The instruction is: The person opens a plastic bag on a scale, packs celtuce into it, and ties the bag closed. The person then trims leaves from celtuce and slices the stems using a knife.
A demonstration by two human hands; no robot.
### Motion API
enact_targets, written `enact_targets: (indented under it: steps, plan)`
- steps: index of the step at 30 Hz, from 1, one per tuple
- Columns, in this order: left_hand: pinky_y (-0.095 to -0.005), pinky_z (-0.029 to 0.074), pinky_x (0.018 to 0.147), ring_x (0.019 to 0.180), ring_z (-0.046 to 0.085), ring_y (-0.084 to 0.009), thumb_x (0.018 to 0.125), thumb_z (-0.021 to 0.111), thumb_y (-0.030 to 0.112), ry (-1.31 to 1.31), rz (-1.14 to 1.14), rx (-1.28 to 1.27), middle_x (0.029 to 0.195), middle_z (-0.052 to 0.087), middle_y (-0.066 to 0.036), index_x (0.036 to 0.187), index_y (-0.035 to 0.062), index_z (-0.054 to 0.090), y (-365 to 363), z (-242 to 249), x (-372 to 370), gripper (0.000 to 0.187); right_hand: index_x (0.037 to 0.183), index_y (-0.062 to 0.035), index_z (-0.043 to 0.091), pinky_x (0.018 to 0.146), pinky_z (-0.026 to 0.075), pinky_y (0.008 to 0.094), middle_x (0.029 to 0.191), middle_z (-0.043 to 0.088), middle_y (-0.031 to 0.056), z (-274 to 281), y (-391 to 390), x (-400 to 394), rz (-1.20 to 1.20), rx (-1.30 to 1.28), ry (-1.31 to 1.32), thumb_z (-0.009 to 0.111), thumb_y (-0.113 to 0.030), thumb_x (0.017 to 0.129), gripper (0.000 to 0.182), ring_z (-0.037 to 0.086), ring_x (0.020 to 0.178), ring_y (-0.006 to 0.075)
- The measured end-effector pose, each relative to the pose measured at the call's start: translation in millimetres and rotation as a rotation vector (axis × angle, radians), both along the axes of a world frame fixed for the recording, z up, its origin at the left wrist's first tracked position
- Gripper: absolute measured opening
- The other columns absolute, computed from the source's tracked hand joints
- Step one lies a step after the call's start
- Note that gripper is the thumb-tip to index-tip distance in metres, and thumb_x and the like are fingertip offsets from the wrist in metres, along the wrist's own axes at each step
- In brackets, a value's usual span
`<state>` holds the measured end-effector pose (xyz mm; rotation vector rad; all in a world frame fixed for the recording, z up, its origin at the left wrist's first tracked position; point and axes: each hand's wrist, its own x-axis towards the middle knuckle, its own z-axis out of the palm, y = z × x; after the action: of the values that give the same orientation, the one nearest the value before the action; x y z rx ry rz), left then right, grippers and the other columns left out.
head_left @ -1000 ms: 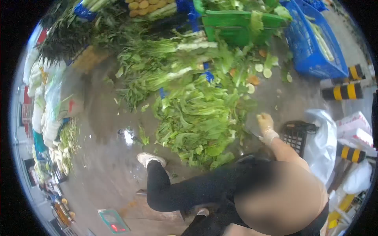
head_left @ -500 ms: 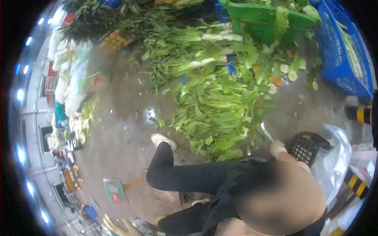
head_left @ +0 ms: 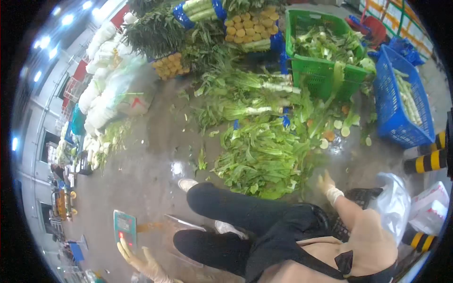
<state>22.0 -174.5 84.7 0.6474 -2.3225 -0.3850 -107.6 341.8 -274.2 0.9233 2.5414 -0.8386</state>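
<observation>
My left hand (head_left: 139, 264), in a pale glove, is at the lower left with its fingers spread and nothing in them. Its fingertips overlap the lower edge of a green scale display (head_left: 125, 228) with red digits. On the right, my right hand (head_left: 327, 185), gloved too, has its fingers stretched out beside the pile of leafy green stalks (head_left: 262, 162); the fingers are slightly blurred and I see nothing held in them. A dark plastic crate (head_left: 342, 228) is partly hidden behind my right forearm.
A green crate (head_left: 325, 75) of trimmings and a blue crate (head_left: 401, 127) of pale stalks stand at the upper right. Bundled stems (head_left: 252, 27) lie at the back, white bags (head_left: 101, 101) at left. Striped posts (head_left: 427, 161) stand at right. Cut slices litter the wet floor.
The view has tilted, showing more at the top. A shiny blade-like thing at my right hand no longer shows; its fingers now extend. My left hand appears higher, near the scale display.
</observation>
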Motion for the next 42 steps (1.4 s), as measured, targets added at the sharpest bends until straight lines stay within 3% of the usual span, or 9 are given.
enact_targets:
  steps: [18,21,23,28,30,36,37,38,42]
  plan:
    - [-0.0378,0.026,0.108,0.132,0.034,-0.0220,0.081,0.049,-0.005,-0.039,-0.158,-0.186,0.144,0.036,-0.007,0.143,0.0095,0.032,-25,18,-70,0.066,0.108,-0.0037,0.057,0.078,0.048,0.0422,0.103,0.061,0.0248,-27,140,-227,-0.096,-0.374,0.414,0.059,-0.019,0.081,0.031,0.061,0.093,0.0394]
    - [-0.0371,0.026,0.107,0.131,0.034,-0.0221,0.079,0.050,-0.006,-0.085,-0.269,-0.119,0.142,0.037,-0.006,0.141,0.0091,0.035,5,27,-120,0.066,0.105,-0.0053,0.061,0.079,0.049,0.0406,0.102,0.063,0.0210,-11,138,-235,0.117,-0.067,0.262,0.067,-0.019,0.076,0.032,0.061,0.092,0.0376]
    - [-0.0368,0.026,0.107,0.131,0.035,-0.0221,0.078,0.051,-0.008,-0.152,-0.329,-0.114,0.142,0.038,-0.007,0.140,0.0091,0.036,20,17,-166,0.066,0.104,-0.0069,0.064,0.081,0.051,0.0386,0.105,0.064,0.0168,6,140,-244,0.695,0.433,0.015,0.072,-0.022,0.073,0.035,0.062,0.094,0.0338]
    - [-0.0404,0.024,0.110,0.133,0.033,-0.0329,0.067,0.061,-0.010,-0.402,-0.614,-0.202,0.141,0.036,-0.018,0.136,0.0023,0.040,77,-16,-296,0.073,0.105,-0.0109,0.067,0.085,0.050,0.0350,0.110,0.065,0.0110,-17,139,-294,0.659,0.506,-0.140,0.079,-0.031,0.065,0.046,0.062,0.101,0.0255]
    - [-0.0403,0.026,0.109,0.130,0.035,-0.0331,0.069,0.061,-0.008,-0.479,-0.749,-0.295,0.139,0.038,-0.018,0.136,0.0025,0.040,107,-29,-351,0.071,0.101,-0.0108,0.069,0.082,0.051,0.0347,0.106,0.066,0.0108,-70,145,-334,-0.135,0.035,-0.040,0.073,-0.030,0.071,0.036,0.062,0.101,0.0242]
    - [-0.0395,0.030,0.107,0.128,0.038,-0.0335,0.072,0.061,-0.006,-0.606,-1.041,-0.175,0.137,0.041,-0.018,0.135,0.0018,0.041,190,-96,-483,0.067,0.096,-0.0014,0.068,0.069,0.054,0.0393,0.095,0.067,0.0195,-42,70,-329,0.431,0.104,0.049,0.050,-0.015,0.086,0.024,0.066,0.083,0.0320]
    - [-0.0394,0.031,0.107,0.127,0.039,-0.0340,0.073,0.062,-0.005,-0.619,-1.109,-0.132,0.136,0.042,-0.019,0.135,0.0010,0.041,205,-113,-505,0.065,0.100,0.0007,0.065,0.068,0.055,0.0366,0.095,0.067,0.0206,-48,47,-319,0.121,-0.106,-0.028,0.050,-0.012,0.086,0.024,0.067,0.083,0.0306]
    - [-0.0394,0.031,0.107,0.127,0.039,-0.0340,0.073,0.062,-0.005,-0.633,-1.146,-0.122,0.136,0.042,-0.019,0.135,0.0010,0.041,222,-132,-528,0.065,0.101,0.0010,0.064,0.068,0.056,0.0357,0.096,0.067,0.0182,-30,39,-301,0.897,0.262,-0.054,0.051,-0.008,0.086,0.022,0.068,0.082,0.0276]
    - [-0.0401,0.033,0.106,0.125,0.042,-0.0364,0.078,0.062,-0.001,-0.608,-1.375,-0.102,0.133,0.045,-0.023,0.133,-0.0036,0.040,303,-216,-609,0.059,0.105,-0.0007,0.061,0.063,0.057,0.0321,0.089,0.066,0.0144,-15,20,-271,0.823,-0.064,-0.327,0.053,-0.004,0.086,0.021,0.066,0.076,0.0220]
